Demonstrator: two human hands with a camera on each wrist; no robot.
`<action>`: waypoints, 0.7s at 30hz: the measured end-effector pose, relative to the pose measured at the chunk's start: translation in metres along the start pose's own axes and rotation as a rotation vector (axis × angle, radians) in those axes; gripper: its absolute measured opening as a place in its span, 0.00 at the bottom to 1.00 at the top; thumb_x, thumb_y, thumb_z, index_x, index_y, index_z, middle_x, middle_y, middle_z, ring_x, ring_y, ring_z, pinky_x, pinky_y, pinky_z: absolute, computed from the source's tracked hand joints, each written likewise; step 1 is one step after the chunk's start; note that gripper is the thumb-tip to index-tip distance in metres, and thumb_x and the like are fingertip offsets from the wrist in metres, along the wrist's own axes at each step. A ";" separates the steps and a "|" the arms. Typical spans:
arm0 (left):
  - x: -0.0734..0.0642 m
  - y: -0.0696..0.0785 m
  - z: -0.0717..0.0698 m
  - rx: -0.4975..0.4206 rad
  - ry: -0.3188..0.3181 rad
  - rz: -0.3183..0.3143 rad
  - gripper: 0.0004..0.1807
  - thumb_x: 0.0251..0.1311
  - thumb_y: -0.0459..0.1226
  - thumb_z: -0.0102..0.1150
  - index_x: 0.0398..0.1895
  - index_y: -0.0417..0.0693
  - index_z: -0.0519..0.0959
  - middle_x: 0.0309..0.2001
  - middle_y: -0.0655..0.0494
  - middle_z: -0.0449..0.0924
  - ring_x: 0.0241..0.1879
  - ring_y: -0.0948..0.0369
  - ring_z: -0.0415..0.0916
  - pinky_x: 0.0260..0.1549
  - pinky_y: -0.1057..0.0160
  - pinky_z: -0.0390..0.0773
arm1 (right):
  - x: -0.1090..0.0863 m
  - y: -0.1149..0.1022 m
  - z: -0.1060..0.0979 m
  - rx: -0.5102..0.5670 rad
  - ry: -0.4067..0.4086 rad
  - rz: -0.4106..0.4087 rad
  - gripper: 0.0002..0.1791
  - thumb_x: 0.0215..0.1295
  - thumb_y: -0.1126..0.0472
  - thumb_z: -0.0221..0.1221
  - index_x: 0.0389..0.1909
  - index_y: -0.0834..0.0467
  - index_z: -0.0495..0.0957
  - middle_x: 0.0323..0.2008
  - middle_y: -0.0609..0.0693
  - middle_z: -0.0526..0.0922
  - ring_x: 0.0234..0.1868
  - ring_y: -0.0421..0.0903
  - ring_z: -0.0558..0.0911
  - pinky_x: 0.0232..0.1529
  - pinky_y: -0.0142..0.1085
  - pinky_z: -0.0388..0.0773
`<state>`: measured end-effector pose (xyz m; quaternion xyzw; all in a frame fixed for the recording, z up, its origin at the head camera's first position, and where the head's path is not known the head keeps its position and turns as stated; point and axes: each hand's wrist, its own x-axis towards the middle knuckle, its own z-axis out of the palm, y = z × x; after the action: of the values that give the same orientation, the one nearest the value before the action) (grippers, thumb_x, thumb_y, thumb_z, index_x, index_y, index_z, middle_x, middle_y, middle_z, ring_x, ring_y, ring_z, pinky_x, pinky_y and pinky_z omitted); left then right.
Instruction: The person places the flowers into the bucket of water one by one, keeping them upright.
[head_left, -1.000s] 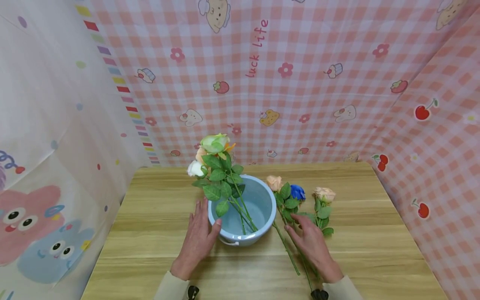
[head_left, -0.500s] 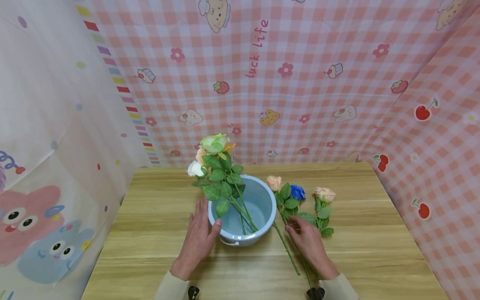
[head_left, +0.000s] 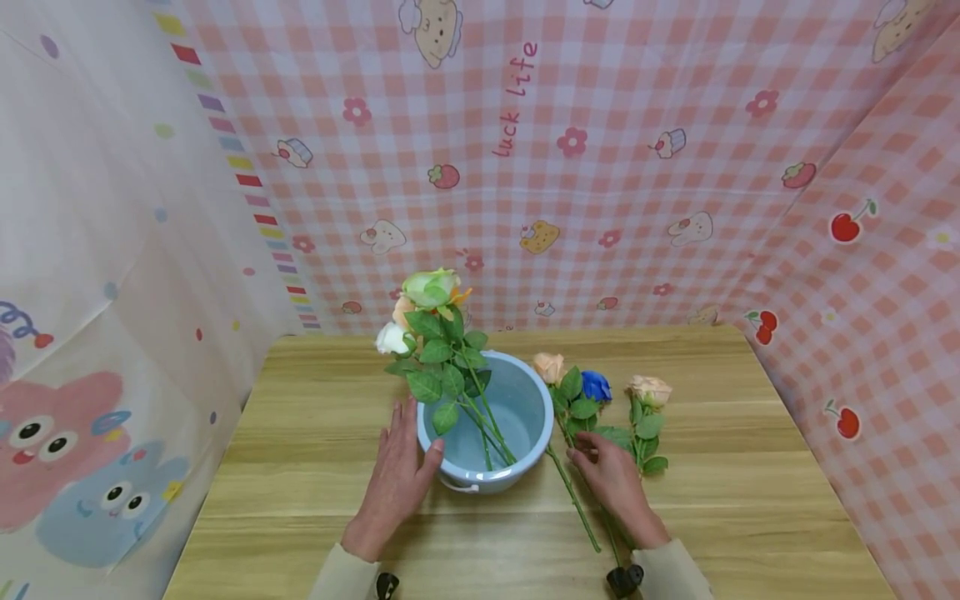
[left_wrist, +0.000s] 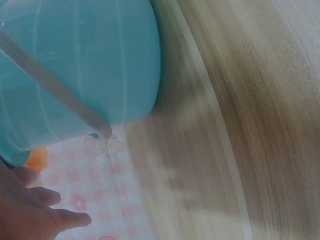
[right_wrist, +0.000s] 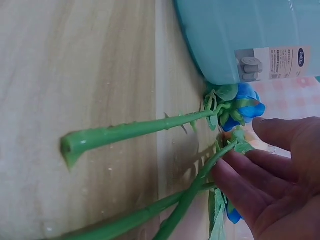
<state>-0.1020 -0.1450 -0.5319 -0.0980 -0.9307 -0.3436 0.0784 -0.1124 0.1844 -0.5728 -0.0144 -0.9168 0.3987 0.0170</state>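
A person's left hand (head_left: 401,467) rests against the side of a blue bucket (head_left: 487,477) on a wooden bench (head_left: 300,467), its grip wide, fingers straight and thumb spread at the rim. The bucket stands upright, mouth up. Inside, a green rose (head_left: 431,289) and a white rose (head_left: 393,338) lean left, blooms out past the far-left rim, stems slanting down to the floor of the bucket at right.

Right of it on the bench lie a peach rose (head_left: 549,367), a blue rose (head_left: 596,386) and a paler rose (head_left: 650,390), blooms toward the far edge. Long green stems (head_left: 579,502) run back toward the person, slanting right; two cross in the right wrist view. The right hand (head_left: 615,479) is among them, its grip partly open, thumb apart from bent fingers; whether a fingertip touches a stem cannot be told.

Compared with a second earlier, the right hand and wrist sit slightly farther left, fingers more bent; the left hand, bucket and roses hold their places.
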 end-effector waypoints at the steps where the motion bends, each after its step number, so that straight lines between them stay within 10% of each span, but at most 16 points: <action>1: 0.000 0.000 0.000 -0.004 -0.001 0.000 0.43 0.75 0.47 0.49 0.82 0.33 0.46 0.80 0.34 0.49 0.80 0.38 0.44 0.72 0.30 0.49 | 0.001 0.000 0.000 0.005 -0.003 0.005 0.19 0.69 0.60 0.67 0.56 0.66 0.82 0.47 0.60 0.89 0.48 0.59 0.88 0.50 0.53 0.84; 21: 0.001 -0.001 0.001 0.002 0.003 0.001 0.43 0.76 0.48 0.48 0.82 0.32 0.46 0.80 0.34 0.48 0.79 0.36 0.45 0.72 0.29 0.50 | 0.018 0.006 -0.006 -0.078 -0.089 0.070 0.11 0.62 0.65 0.68 0.44 0.62 0.88 0.31 0.46 0.87 0.32 0.42 0.83 0.35 0.41 0.79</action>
<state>-0.1030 -0.1453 -0.5336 -0.0980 -0.9308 -0.3428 0.0802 -0.1299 0.1936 -0.5726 -0.0292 -0.9305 0.3632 -0.0382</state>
